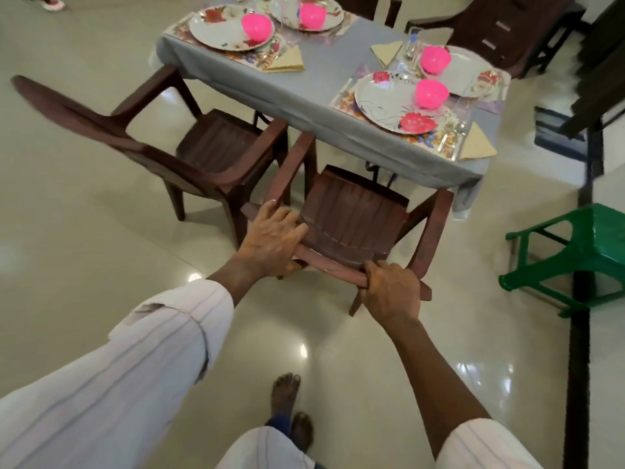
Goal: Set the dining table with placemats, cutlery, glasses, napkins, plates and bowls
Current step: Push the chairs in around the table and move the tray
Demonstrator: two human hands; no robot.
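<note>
A brown plastic chair (355, 218) stands in front of me, facing the table. My left hand (270, 242) and my right hand (390, 291) both grip the top of its backrest. The table (324, 79) has a grey cloth and several place settings. The nearest has a floral placemat (341, 99), a flowered plate (382, 99) with a pink bowl (431, 93), cutlery (453, 133) and a folded beige napkin (477, 143). More plates with pink bowls (257, 27) sit at the other places. A glass (411, 45) is faintly visible near the far right setting.
A second brown chair (203, 143) stands to the left, angled toward the table. A green plastic stool (575, 255) is at the right. Dark wooden furniture (507, 28) is behind the table. My bare feet (291, 411) are on the glossy tiled floor.
</note>
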